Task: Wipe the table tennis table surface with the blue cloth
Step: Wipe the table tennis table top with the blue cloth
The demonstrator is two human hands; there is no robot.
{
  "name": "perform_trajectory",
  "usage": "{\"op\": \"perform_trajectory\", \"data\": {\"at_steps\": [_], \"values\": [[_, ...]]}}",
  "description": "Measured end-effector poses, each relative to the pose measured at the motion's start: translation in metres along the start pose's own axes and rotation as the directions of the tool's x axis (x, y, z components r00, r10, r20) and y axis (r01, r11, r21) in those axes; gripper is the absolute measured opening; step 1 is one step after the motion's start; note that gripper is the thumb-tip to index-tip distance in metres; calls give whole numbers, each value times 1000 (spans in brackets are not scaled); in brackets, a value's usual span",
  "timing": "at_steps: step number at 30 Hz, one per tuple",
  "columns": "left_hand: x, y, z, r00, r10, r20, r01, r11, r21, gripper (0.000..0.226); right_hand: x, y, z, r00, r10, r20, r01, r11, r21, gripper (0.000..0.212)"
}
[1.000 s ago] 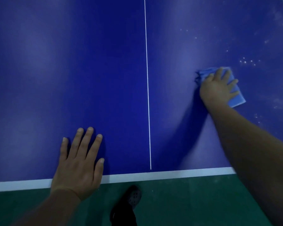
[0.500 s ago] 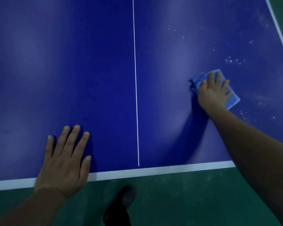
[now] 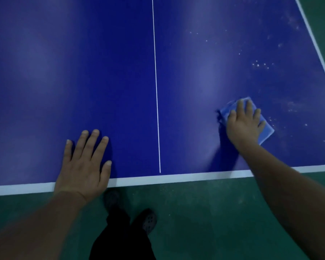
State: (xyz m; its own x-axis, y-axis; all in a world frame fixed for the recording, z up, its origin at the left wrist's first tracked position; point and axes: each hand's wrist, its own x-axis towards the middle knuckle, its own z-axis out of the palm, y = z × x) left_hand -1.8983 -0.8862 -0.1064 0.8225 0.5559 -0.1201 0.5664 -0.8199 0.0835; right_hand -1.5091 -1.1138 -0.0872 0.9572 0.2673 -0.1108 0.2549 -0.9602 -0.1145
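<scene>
The dark blue table tennis table [image 3: 83, 72] fills the upper view, with a white centre line [image 3: 156, 91] and a white front edge line [image 3: 176, 178]. A folded light blue cloth [image 3: 266, 131] lies on the right half, near the front edge. My right hand [image 3: 244, 124] presses flat on the cloth with straight fingers, covering most of it. My left hand [image 3: 84, 162] rests flat on the table's left half at the front edge, fingers spread. White dust specks [image 3: 259, 65] dot the table to the right of and beyond the cloth.
The green floor [image 3: 204, 222] lies below the table's front edge and past its right side line [image 3: 315, 45]. My dark trouser leg [image 3: 120, 241] and a dark perforated shoe [image 3: 148, 221] stand close to the table edge.
My right hand has drawn the cloth back toward the front edge of the table. My left hand has stayed flat in place near the edge.
</scene>
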Motion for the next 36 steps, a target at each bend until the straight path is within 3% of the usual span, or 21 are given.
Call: {"op": "perform_trajectory", "data": {"at_steps": [1, 3, 4, 6, 8, 9, 11, 13, 16, 17, 19, 22, 25, 30, 31, 33, 36], "values": [[0, 1, -1, 1000, -3, 9, 3, 1000, -1, 67, -7, -18, 2, 999, 49, -22, -49, 999, 19, 56], [-1, 3, -4, 1000, -11, 29, 11, 1000, -2, 67, -38, -57, 11, 989, -145, -24, 144, 989, -34, 58], [-1, 4, -4, 999, -17, 38, 17, 1000, -6, 67, -59, -75, 19, 938, -347, 27, 348, 935, -70, 60], [-2, 5, -8, 998, -30, 54, 31, 999, -15, 68, -101, -89, 27, 732, -662, 160, 679, 728, -95, 63], [0, 6, -15, 997, -43, 64, 45, 999, -24, 69, -105, -78, 29, 623, -762, 176, 780, 622, -68, 59], [2, 8, -19, 996, -57, 65, 59, 998, -32, 69, -93, -71, 28, 632, -758, 163, 773, 631, -63, 58], [10, 11, -27, 993, -95, 63, 99, 993, -61, 68, -56, -60, 25, 740, -665, 106, 673, 732, -108, 58], [23, 14, -33, 994, -89, 56, 94, 991, -92, 65, -15, -52, 11, 892, -441, 93, 449, 889, -88, 60], [56, 18, -38, 997, -72, 27, 75, 987, -142, 63, 9, -71, 2, 983, -137, 126, 138, 990, 2, 58], [70, 19, -39, 997, -77, 17, 79, 984, -160, 63, 3, -84, 5, 987, -127, 95, 127, 992, 7, 57], [102, 20, -45, 997, -82, -7, 79, 979, -186, 64, -24, -116, 16, 954, -295, 43, 297, 954, -42, 58], [155, 18, -51, 996, -84, -29, 76, 975, -207, 64, -66, -151, 31, 773, -621, 131, 633, 769, -88, 59], [207, 14, -57, 990, -129, -55, 115, 970, -215, 55, -46, -176, 33, 690, -712, 128, 721, 692, -41, 57], [246, 17, -47, 978, -200, -62, 183, 960, -211, 61, 37, -224, 32, 534, -834, 137, 844, 537, -17, 57], [248, 18, -44, 979, -187, -82, 167, 965, -202, 62, 62, -233, 32, 526, -839, 140, 849, 526, -39, 58], [248, 17, -40, 979, -177, -97, 156, 969, -193, 64, 118, -254, 29, 579, -809, 102, 815, 574, -75, 61], [251, 17, -36, 980, -179, -81, 163, 971, -175, 62, 187, -279, 20, 790, -609, 71, 613, 784, -92, 60]]}}
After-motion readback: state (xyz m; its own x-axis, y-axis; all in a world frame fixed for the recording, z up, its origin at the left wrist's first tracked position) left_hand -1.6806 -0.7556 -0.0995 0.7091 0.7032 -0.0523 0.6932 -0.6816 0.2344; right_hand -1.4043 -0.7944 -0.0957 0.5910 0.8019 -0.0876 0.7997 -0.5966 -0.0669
